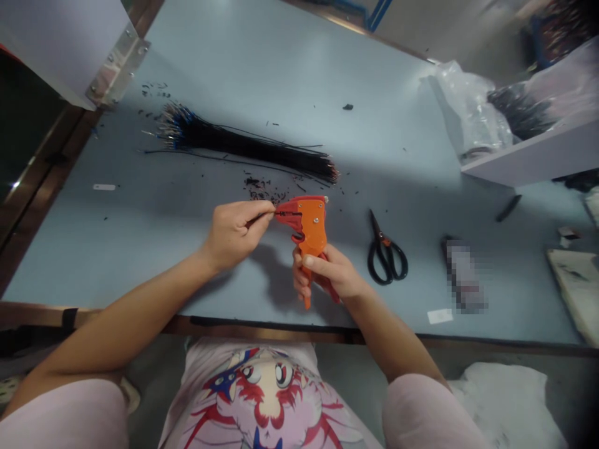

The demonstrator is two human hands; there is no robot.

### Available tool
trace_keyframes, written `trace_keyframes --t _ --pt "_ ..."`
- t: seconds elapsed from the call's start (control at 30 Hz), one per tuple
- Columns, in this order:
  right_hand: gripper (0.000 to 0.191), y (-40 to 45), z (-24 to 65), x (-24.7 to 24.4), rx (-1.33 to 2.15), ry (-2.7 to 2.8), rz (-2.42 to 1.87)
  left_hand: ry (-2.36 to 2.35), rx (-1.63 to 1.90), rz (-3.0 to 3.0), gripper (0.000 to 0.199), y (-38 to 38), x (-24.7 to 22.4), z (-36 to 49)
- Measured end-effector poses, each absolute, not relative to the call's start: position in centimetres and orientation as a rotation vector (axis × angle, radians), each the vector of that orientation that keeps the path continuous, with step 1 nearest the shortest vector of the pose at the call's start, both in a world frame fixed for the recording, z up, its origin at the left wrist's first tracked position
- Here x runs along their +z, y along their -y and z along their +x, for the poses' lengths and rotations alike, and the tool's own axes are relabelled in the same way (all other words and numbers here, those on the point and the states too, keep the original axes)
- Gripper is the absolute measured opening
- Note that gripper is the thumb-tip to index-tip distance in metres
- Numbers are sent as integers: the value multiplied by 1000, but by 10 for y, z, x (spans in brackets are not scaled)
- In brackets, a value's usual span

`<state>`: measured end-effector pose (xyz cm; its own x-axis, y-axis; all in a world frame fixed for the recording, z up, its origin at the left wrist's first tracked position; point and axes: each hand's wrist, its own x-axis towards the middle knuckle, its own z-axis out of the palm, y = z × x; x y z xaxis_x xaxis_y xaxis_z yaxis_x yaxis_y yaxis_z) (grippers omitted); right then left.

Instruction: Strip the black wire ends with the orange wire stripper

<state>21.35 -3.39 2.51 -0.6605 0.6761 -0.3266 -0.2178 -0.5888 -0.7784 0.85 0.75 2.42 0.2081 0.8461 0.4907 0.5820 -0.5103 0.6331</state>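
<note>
In the head view my right hand is wrapped round the handles of an orange and red wire stripper, held above the table with its jaws pointing left. My left hand pinches a thin black wire, whose end meets the stripper's red jaws. Most of that wire is hidden by my fingers. Behind both hands lies a thick bundle of black wires, with blue and silver terminals at its left end and coppery tips at its right. Small black scraps are scattered between the bundle and the tool.
Black-handled scissors lie right of my right hand. Farther right are a blurred-out object, a white label and a black stick-like piece. Plastic bags stand by a pale panel. Another panel rises at the left.
</note>
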Motion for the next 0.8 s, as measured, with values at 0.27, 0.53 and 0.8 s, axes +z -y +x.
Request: trace_keyframes --t 0.27,0.53,0.8 --pt "29 34 212 26 2231 1028 -877 -1343 1203 2164 12 -8 24 9" --pt "29 36 210 26 2201 1023 -863 -1343 1227 2202 13 -8 26 10" --pt "34 36 208 27 2156 970 -931 -1386 1198 2204 15 -8 25 10"
